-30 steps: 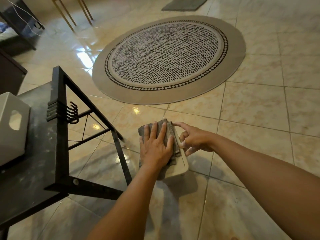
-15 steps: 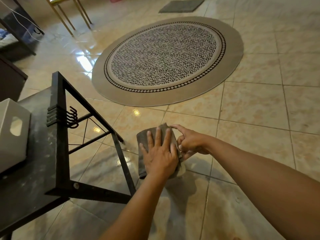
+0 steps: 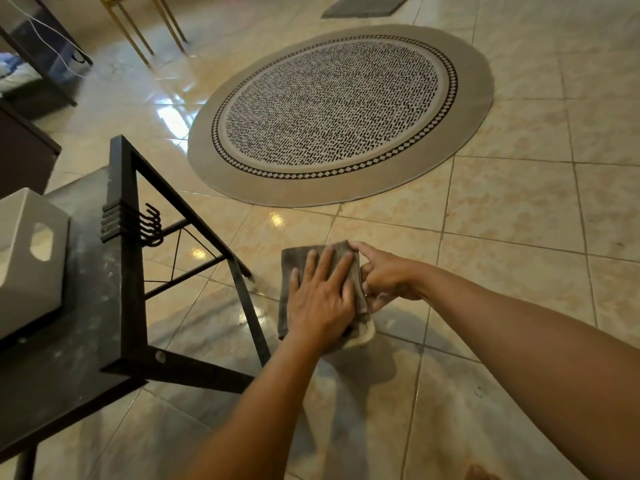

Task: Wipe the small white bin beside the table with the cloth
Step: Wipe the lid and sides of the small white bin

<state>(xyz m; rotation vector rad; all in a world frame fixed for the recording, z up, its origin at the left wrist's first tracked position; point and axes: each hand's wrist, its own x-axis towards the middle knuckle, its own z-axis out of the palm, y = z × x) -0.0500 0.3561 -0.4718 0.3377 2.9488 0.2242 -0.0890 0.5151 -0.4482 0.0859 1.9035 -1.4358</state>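
Note:
A folded grey cloth [image 3: 298, 261] lies over the top of the small white bin [image 3: 364, 336], which stands on the floor just right of the black table. Only the bin's near right corner shows; the rest is hidden under the cloth and my hands. My left hand [image 3: 320, 299] lies flat on the cloth with fingers spread, pressing it down. My right hand [image 3: 384, 275] grips the bin's right side, index finger stretched along the cloth's far edge.
The black metal-framed table [image 3: 117, 306] with hooks on its side stands at left, carrying a white box [image 3: 27, 258]. A round patterned rug [image 3: 339, 112] lies ahead on the glossy tiled floor. Chair legs and dark furniture stand at far left.
My left hand has slid the cloth to the right and toward me over the bin's top, covering more of it. My right hand has kept its hold on the bin's side.

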